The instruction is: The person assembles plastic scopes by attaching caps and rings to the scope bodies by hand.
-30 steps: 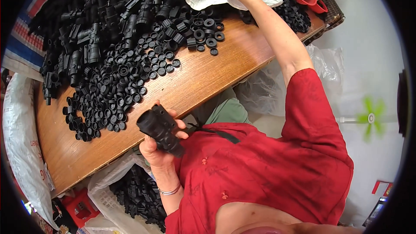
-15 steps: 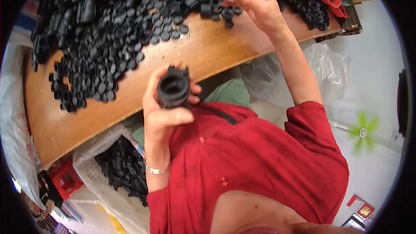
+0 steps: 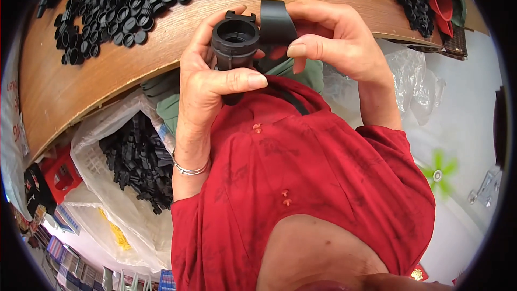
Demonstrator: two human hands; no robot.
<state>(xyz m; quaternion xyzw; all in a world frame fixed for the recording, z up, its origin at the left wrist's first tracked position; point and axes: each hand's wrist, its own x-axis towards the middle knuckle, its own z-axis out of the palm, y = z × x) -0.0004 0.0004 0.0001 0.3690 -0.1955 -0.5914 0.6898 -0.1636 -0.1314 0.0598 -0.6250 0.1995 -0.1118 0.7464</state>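
- Black tubular part (image 3: pixel 235 43): one, upper centre, gripped by the left hand (image 3: pixel 200 83), fingers wrapped round it.
- Black ring (image 3: pixel 276 21): one, just beside, held in the right hand's (image 3: pixel 342 43) curled fingers.
- Green fan (image 3: pixel 437 174): one, right side.

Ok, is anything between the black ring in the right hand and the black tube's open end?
Nothing visible. The right hand holds the black ring beside the open end of the black tube; the left hand grips below its rim.
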